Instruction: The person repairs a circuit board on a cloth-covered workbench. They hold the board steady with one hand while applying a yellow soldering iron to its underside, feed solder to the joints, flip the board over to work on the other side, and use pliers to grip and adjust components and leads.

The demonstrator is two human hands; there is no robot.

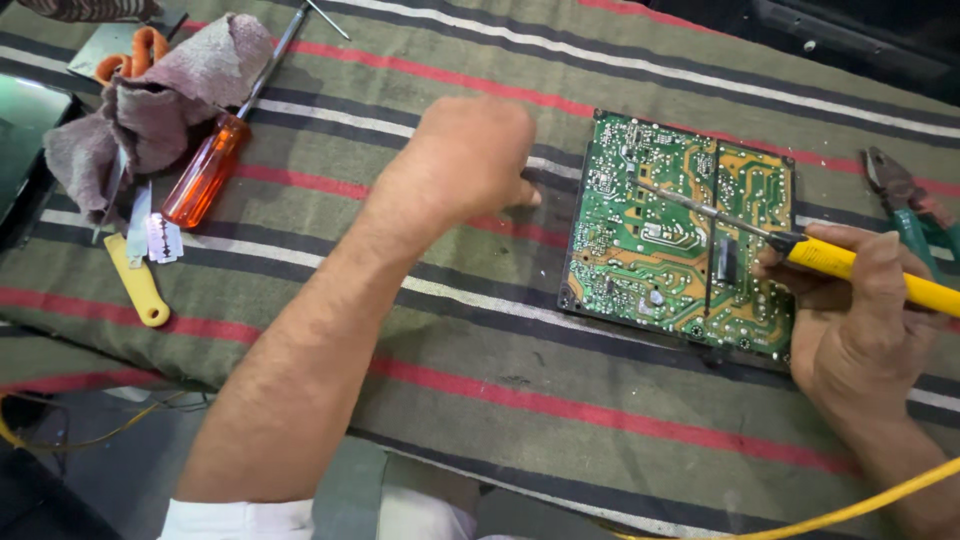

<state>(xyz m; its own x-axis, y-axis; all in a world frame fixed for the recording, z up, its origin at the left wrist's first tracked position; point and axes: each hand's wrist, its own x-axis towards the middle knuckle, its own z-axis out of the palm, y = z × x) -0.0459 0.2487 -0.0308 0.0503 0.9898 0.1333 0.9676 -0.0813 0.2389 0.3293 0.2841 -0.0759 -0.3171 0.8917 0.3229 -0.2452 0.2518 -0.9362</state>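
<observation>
A green circuit board (pixel 650 250) lies solder side up on a striped cloth (pixel 480 330). My right hand (pixel 850 320) grips a yellow-handled soldering iron (pixel 860 265), its metal tip (pixel 645 185) resting over the board's upper middle. My left hand (pixel 465 160) is curled into a loose fist just left of the board, knuckles up. Whether its fingers pinch something thin is hidden from view.
An orange-handled screwdriver (pixel 205 175) lies at the left beside a crumpled grey rag (pixel 165 95). A yellow-handled blade tool (pixel 138 285) and a razor blade (pixel 163 238) sit below them. Orange scissors (pixel 130 50) peek out top left. Green-handled pliers (pixel 905 205) lie at the right edge.
</observation>
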